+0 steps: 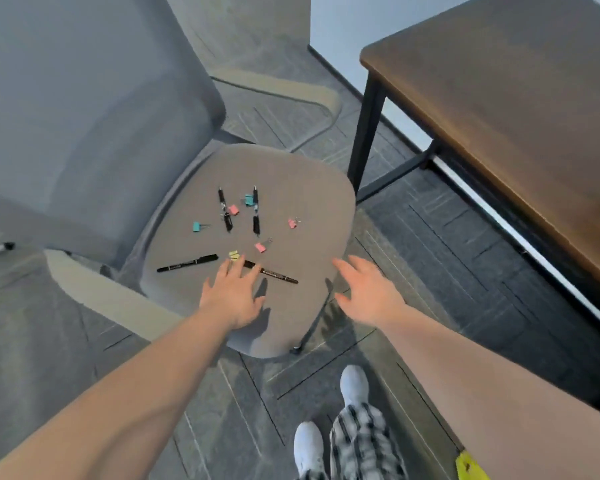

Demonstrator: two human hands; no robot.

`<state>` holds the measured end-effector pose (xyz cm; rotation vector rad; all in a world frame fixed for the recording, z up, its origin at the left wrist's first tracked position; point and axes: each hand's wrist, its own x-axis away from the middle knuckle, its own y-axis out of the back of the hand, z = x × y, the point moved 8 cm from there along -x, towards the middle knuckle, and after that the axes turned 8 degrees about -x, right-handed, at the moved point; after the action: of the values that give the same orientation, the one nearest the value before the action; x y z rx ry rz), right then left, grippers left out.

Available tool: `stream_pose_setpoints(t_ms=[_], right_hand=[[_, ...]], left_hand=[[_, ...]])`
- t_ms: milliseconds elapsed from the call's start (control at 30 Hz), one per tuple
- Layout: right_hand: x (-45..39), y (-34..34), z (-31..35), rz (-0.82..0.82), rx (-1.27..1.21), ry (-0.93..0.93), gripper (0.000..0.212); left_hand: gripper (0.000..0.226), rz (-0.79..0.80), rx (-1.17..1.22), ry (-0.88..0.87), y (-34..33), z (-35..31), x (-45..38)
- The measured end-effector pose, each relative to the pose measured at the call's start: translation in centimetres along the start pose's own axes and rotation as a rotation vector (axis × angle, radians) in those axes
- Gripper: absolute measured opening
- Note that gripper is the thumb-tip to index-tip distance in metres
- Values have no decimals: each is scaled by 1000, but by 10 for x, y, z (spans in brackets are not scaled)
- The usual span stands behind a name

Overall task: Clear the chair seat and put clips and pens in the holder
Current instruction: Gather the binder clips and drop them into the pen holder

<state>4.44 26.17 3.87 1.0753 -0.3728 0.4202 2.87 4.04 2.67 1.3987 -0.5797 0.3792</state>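
Observation:
The grey chair seat (pixel 291 188) carries several black pens and small binder clips. Two pens (pixel 225 209) (pixel 256 211) lie upright in the middle, one pen (pixel 187 263) lies at the left, and a dark pen (pixel 274 273) lies near the front. Teal clips (pixel 196 226) (pixel 249 199), pink clips (pixel 233 209) (pixel 292 223) (pixel 260 247) and a yellow clip (pixel 234 255) are scattered among them. My left hand (pixel 234 296) hovers open over the front of the seat, fingertips at the dark pen and yellow clip. My right hand (pixel 368 292) is open above the seat's right front edge. No holder is in view.
A brown wooden table (pixel 499 109) with black metal legs stands at the right. The chair's backrest (pixel 94 109) and armrests (pixel 118 303) rise at the left and front left. My feet in white shoes (pixel 354 382) stand on the patterned grey floor below.

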Motion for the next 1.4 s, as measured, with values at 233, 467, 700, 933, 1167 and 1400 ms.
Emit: stream_pose_setpoints(t_ms=[233,467,700,933,1167,1400], right_hand=[[-85,-5,14,11,26,8,58],[-175,-4,29,90,66,81,59],[-226,-27,38,196,150,112,56],[-247,-40,50,171,204,123,29],[-246,-48,66,204,166,132,15],[-243,-46,74,201,-34,51,11]], left_hand=[[61,39,87,120,-9,30,-42],[46,5,228,230,-5,41,-107],[54,134,255,315,-31,50,-148],[30,63,360,323,-35,59,-164],[32,122,257,262,-29,52,-162],[25,7,438,369,-14,67,-156]])
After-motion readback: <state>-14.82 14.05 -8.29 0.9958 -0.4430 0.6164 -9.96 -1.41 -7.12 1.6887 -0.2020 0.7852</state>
